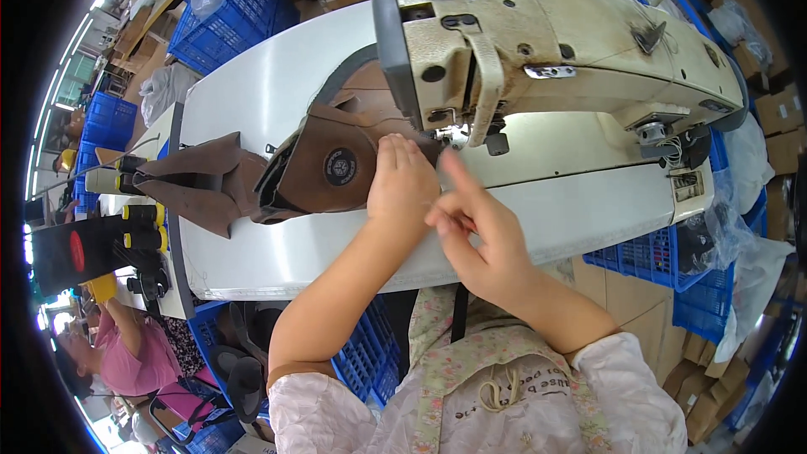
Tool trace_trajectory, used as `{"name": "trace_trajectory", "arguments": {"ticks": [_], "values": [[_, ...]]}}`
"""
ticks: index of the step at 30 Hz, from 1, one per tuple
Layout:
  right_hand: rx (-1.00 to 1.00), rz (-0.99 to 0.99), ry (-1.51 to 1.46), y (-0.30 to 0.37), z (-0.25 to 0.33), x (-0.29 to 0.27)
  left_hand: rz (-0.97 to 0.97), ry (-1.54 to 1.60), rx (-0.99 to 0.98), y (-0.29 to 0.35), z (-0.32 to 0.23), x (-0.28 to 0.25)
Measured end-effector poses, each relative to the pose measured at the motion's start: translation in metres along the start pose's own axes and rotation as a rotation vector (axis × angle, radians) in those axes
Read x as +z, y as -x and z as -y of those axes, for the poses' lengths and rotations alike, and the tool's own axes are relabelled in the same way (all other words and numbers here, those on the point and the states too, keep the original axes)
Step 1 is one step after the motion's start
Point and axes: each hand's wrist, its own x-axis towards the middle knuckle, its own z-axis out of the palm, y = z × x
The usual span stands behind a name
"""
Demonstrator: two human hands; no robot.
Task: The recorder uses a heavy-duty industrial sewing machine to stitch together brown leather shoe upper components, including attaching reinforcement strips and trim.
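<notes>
A brown leather boot upper with a round dark emblem lies on the white sewing table, its far right edge close under the sewing machine head. My left hand rests on the right side of the leather, fingers together and pressing it; the thumb is hidden. Just right of it, my right hand is raised off the leather near the table's front edge. Its index finger points up toward the needle area and is blurred, while the other fingers curl loosely near the thumb. I see nothing in it. The needle itself is hard to make out.
The machine's cream arm spans the back right of the white table. Thread cones stand left. Blue crates surround the table. At lower left, a person in pink sits near dark shoe parts.
</notes>
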Motion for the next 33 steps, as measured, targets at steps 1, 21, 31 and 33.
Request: {"name": "trace_trajectory", "arguments": {"ticks": [1,21,31,33], "values": [[-0.001,0.004,0.001,-0.004,-0.005,0.009,0.000,0.002,-0.004,0.000,0.001,-0.003],[-0.469,-0.062,0.321,-0.028,-0.036,-0.021,-0.018,-0.050,0.020,0.003,-0.003,-0.014],[-0.497,0.019,0.338,-0.031,-0.030,-0.032,-0.067,-0.055,-0.017,0.002,-0.009,-0.003],[-0.493,0.028,0.364,-0.031,-0.030,-0.034,-0.072,-0.081,-0.039,0.001,-0.008,-0.005]]}}
